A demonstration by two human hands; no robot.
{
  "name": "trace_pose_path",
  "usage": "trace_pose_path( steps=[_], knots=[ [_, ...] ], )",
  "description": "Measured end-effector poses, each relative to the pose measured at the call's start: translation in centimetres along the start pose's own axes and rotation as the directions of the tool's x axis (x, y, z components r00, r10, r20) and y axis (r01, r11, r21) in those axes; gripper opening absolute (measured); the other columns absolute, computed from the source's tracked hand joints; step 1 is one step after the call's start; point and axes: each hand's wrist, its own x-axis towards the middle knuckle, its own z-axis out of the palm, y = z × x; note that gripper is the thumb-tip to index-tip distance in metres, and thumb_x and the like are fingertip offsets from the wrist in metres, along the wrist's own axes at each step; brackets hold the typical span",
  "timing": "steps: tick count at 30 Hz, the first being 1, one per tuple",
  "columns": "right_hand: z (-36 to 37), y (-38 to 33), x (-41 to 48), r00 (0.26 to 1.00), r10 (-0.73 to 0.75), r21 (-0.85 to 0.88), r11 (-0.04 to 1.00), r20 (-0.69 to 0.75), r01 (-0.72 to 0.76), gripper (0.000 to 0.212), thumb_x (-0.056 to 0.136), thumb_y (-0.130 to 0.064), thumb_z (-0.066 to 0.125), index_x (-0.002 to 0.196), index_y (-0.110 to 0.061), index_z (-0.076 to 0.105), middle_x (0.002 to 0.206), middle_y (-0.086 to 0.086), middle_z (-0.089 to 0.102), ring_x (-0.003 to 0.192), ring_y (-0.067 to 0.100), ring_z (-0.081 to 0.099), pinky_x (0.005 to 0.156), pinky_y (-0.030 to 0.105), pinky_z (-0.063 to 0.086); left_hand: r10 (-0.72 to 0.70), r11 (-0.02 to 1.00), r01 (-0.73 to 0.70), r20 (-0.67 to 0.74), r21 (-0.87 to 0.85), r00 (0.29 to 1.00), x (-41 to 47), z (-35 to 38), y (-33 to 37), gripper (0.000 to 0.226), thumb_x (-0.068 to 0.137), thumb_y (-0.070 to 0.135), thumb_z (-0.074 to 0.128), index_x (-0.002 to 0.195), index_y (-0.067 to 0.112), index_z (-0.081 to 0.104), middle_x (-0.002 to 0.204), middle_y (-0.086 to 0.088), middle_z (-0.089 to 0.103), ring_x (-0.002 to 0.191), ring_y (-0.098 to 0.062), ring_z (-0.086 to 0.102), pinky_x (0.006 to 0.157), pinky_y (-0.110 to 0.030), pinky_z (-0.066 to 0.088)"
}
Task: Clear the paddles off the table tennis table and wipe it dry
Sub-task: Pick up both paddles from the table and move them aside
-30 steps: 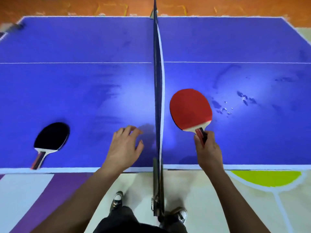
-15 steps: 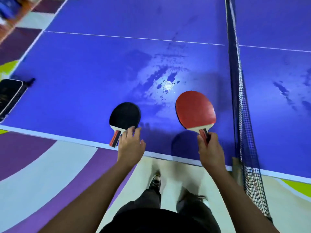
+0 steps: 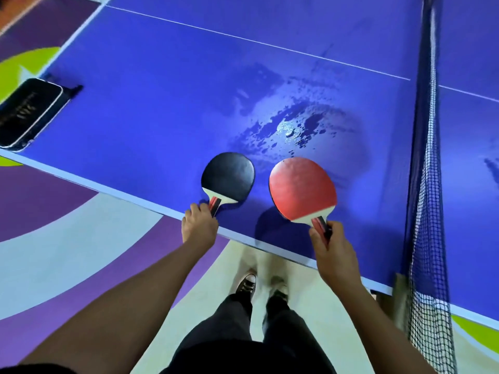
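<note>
Over the wet blue worktop (image 3: 162, 109) my left hand (image 3: 199, 225) grips the black-faced paddle (image 3: 228, 178), my right hand (image 3: 333, 252) the red-faced paddle (image 3: 302, 188); damp handles could slip.

black case (image 3: 25, 114), patterned floor (image 3: 67, 238)

left hand (image 3: 199, 225) now grips the black paddle (image 3: 228, 178) handle.

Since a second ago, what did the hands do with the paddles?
The left hand left the bare table and took the black paddle by its handle. The right hand carried the red paddle across to this side of the net. The puddle is still unwiped.
</note>
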Motion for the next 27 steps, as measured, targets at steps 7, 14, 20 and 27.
trace_pose_path(
  steps=[7, 14, 20, 27],
  knots=[
    [0.1, -1.4, 0.8, 0.988, -0.124, 0.034, 0.992, 0.094, 0.121, 0.033, 0.105, -0.041, 0.051, 0.125, -0.016, 0.046, 0.106, -0.002, 0.062, 0.094, 0.031, 0.060, 0.073, 0.038, 0.041, -0.029, 0.940, 0.059, 0.095, -0.337, 0.995, -3.6, -2.9, 0.4, 0.030, 0.108, 0.042, 0.037, 0.107, 0.012, 0.036, 0.095, -0.013, 0.060, 0.081, -0.033, 0.059, 0.067, -0.042, 0.044],
    [4.4, -6.4, 2.4, 0.952, -0.239, 0.118, 0.969, 0.194, 0.219, 0.027, 0.103, -0.042, 0.054, 0.115, -0.018, 0.049, 0.089, -0.005, 0.064, 0.084, 0.029, 0.059, 0.070, 0.039, 0.042, -0.169, 0.858, 0.156, 0.018, -0.489, 0.985, -9.0, -4.9, -3.6, 0.031, 0.107, 0.044, 0.037, 0.100, 0.013, 0.037, 0.078, -0.005, 0.055, 0.064, -0.027, 0.054, 0.052, -0.038, 0.031],
    [9.7, -13.4, 1.5, 0.900, -0.369, 0.147, 0.928, 0.231, 0.342, 0.027, 0.102, -0.040, 0.056, 0.112, -0.015, 0.052, 0.085, 0.002, 0.066, 0.080, 0.032, 0.061, 0.065, 0.038, 0.041, -0.334, 0.804, 0.239, -0.080, -0.544, 0.939, -11.1, -7.5, -10.6, 0.031, 0.106, 0.045, 0.037, 0.097, 0.016, 0.035, 0.079, -0.005, 0.056, 0.064, -0.026, 0.052, 0.052, -0.038, 0.030],
    [18.4, -22.9, -2.4, 0.897, -0.399, 0.182, 0.912, 0.191, 0.367, 0.024, 0.102, -0.034, 0.059, 0.109, -0.012, 0.053, 0.082, -0.002, 0.060, 0.081, 0.033, 0.057, 0.066, 0.039, 0.037, -0.399, 0.760, 0.242, -0.139, -0.603, 0.907, -10.3, -10.5, -23.1, 0.028, 0.106, 0.043, 0.038, 0.095, 0.018, 0.033, 0.083, -0.009, 0.056, 0.070, -0.033, 0.050, 0.059, -0.041, 0.037]
  ],
)
